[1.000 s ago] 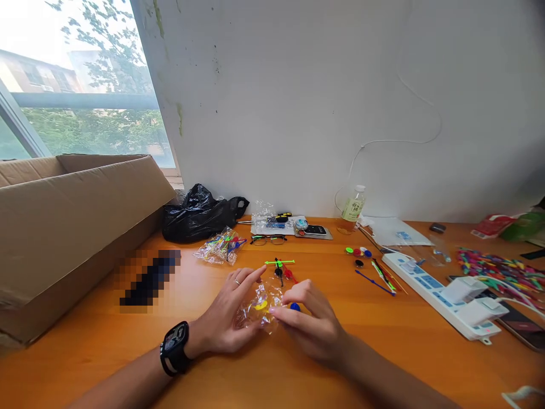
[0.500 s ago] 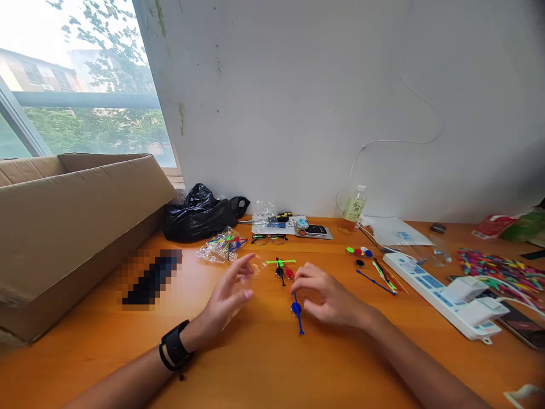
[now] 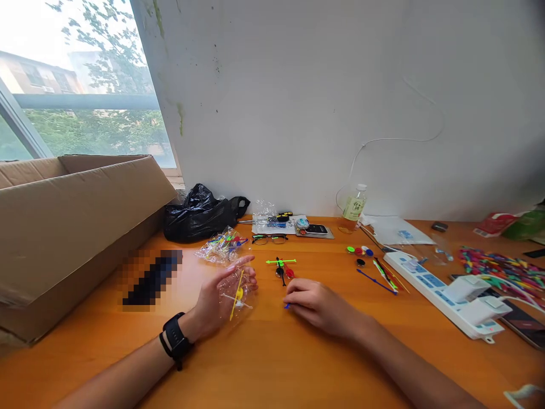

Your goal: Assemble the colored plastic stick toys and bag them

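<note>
In my left hand (image 3: 213,295) is a clear plastic bag (image 3: 244,304), its fingers partly curled behind it. A yellow arrow spinner (image 3: 239,293) and a white one (image 3: 238,303) show through the film. My right hand (image 3: 313,307) is closed, fingertips pinched on a blue arrow spinner (image 3: 287,306) of which only a small end shows. Just beyond the hands lie a green arrow spinner (image 3: 272,262), a black one (image 3: 279,272) and a red one (image 3: 290,273), close together on the table.
Behind my left hand sits a filled clear bag (image 3: 223,245). Loose discs (image 3: 360,251) and thin coloured sticks (image 3: 383,275) lie right, beside a power strip (image 3: 438,295). Glasses (image 3: 269,240), a bottle (image 3: 355,204) and a black bag (image 3: 200,218) stand further back; a cardboard box (image 3: 85,227) is left.
My right hand has closed over the blue spinner, which lay in plain view on the table. My left hand has turned, bringing the bag with the yellow and white spinners into view.
</note>
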`<state>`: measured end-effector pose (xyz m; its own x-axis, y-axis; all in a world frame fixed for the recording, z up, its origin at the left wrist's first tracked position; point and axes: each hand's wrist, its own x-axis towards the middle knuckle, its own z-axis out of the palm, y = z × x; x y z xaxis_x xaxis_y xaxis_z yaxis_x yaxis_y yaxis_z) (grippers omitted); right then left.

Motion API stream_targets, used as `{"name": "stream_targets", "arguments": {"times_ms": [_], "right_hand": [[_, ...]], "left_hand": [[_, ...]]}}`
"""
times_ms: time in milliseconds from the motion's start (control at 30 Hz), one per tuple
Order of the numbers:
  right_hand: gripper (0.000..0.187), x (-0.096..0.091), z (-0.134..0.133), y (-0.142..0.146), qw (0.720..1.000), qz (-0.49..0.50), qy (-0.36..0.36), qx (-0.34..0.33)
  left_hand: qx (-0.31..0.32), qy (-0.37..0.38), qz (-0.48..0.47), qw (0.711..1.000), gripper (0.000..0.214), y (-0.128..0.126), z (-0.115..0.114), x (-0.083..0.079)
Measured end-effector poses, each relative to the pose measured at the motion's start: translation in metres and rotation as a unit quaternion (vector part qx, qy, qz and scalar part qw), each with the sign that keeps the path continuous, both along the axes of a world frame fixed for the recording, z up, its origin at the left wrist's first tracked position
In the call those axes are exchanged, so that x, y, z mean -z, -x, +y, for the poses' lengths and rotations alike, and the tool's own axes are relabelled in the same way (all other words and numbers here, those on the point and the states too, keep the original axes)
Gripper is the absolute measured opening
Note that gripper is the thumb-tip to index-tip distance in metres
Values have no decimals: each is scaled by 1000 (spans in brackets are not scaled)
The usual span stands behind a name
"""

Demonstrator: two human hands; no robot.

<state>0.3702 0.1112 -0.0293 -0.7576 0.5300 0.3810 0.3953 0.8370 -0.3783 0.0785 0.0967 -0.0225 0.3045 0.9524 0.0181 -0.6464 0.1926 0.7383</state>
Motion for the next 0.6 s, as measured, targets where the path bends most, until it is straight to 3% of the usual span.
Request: {"name": "stream_targets", "arguments": {"times_ms": [100, 200, 333, 467, 600], "right_hand": [[23, 2, 1, 2, 998, 56, -27, 5], [23, 4, 2, 3, 996, 85, -40, 3], [21, 10, 3, 4, 991, 117, -68, 9], [19, 12, 0, 7, 985, 137, -103, 8], [17, 6, -6, 14, 978, 206, -38, 20]], "left_hand": [[-49, -48, -11, 998, 53, 12, 6, -8], [-108, -50, -22, 993, 52, 16, 9, -9], [-63, 27, -24, 997, 46, 8, 9, -4], [-104, -18, -20, 994, 44, 5, 10, -3], [-80, -44, 35, 995, 47, 9, 15, -1]]}}
